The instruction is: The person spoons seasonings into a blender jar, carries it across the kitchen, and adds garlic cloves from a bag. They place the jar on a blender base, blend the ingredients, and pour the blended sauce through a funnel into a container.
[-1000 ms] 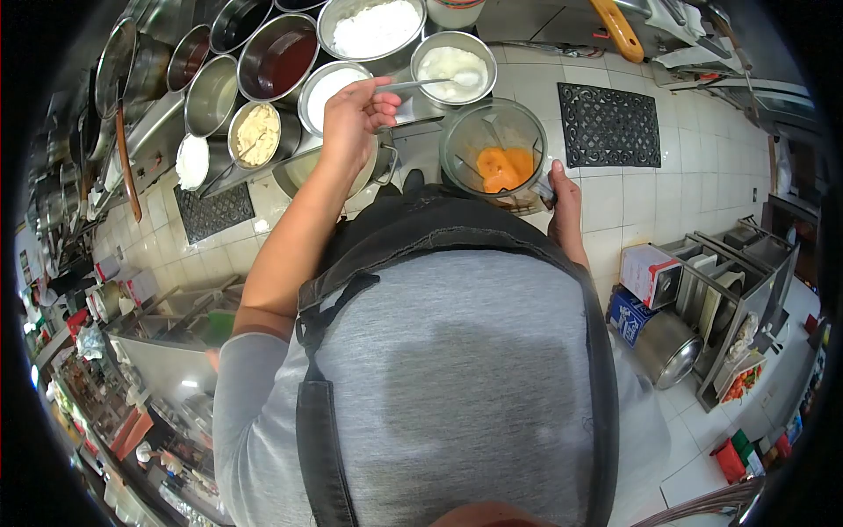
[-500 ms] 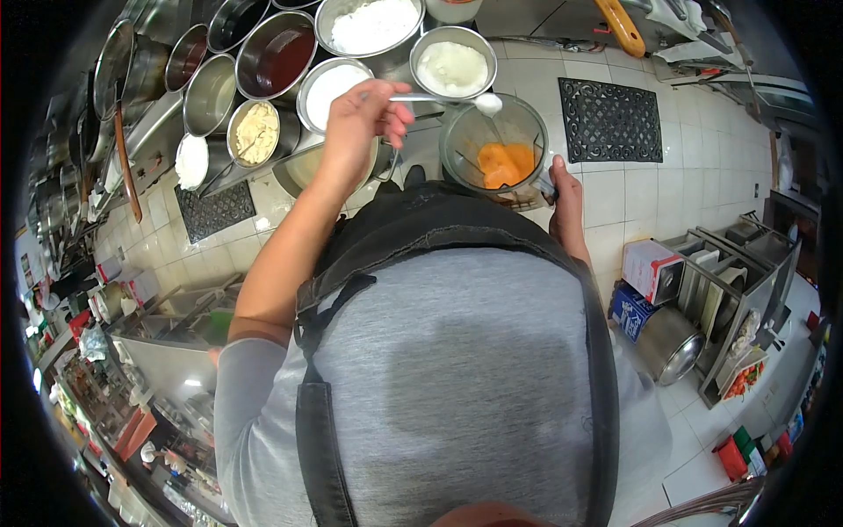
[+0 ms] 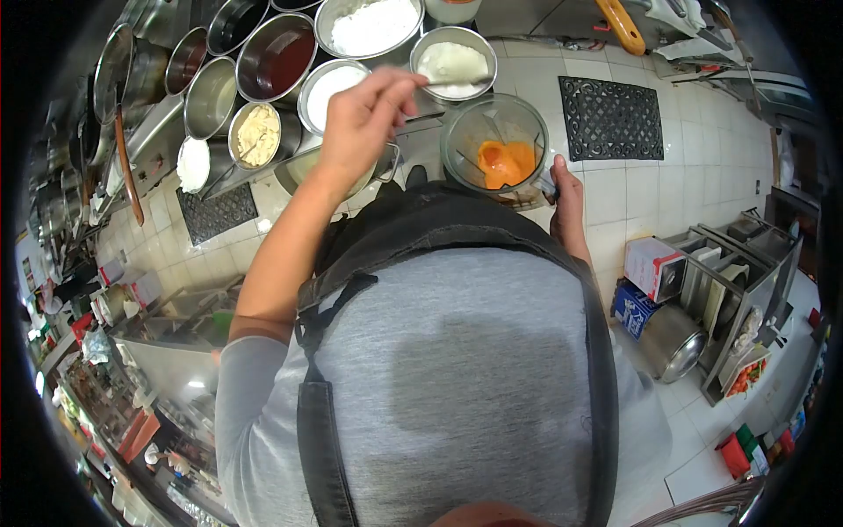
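Note:
My left hand (image 3: 373,105) is closed round the handle of a metal spoon (image 3: 465,83). The spoon reaches over the near side of a round metal container (image 3: 454,97) holding a pale, thick white substance. Just nearer to me is a clear blender jar (image 3: 457,158) with dark blades and something bright orange (image 3: 507,164), partly liquid, at the bottom. My right hand (image 3: 566,198) grips this jar by its dark handle on the right side, thumb uppermost.
Several metal containers stand at upper left: one of dark red sauce (image 3: 285,66), one of pale yellow paste (image 3: 258,134), others of white powder (image 3: 373,26). A black mat (image 3: 612,119) lies on the tiled floor. At right stands a metal rack (image 3: 729,299) beside boxes.
My left hand has brought the spoon from above the blender jar, where it carried a white lump, back over the container of white substance. My right hand keeps its place on the jar.

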Demonstrator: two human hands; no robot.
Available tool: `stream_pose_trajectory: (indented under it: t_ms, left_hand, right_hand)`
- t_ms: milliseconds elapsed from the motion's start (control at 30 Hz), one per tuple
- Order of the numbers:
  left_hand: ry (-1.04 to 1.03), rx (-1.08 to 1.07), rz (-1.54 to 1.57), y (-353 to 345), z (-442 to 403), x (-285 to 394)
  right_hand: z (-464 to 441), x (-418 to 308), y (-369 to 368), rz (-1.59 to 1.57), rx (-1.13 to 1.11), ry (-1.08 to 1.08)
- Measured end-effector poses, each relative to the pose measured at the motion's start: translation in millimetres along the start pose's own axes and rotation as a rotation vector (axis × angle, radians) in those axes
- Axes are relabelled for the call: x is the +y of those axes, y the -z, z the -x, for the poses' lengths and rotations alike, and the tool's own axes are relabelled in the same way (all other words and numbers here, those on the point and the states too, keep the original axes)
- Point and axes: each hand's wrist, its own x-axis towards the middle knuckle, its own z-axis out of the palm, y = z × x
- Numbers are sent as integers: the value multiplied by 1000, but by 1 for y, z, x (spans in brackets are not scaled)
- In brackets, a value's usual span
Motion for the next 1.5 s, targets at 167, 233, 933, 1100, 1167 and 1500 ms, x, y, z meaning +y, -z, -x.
stream_pose_trajectory:
  t_ms: [167,233,933,1100,1167,1500]
  left_hand:
    - [6,111,-316,4,-24,-41]
    - [54,91,-199,-4,-23,-48]
    - [311,166,629,26,-16,-59]
    - [287,-3,515,26,-3,-35]
    - [271,-84,442,17,3,-31]
    - [-318,-127,-194,21,7,-11]
  right_hand:
    - [5,-4,-7,7,28,-6]
    - [4,-1,-6,12,27,4]
    - [14,4,-16,1,103,39]
    - [11,14,-12,16,129,55]
    - [15,10,-18,3,138,69]
    - [-4,25,6,95,285,107]
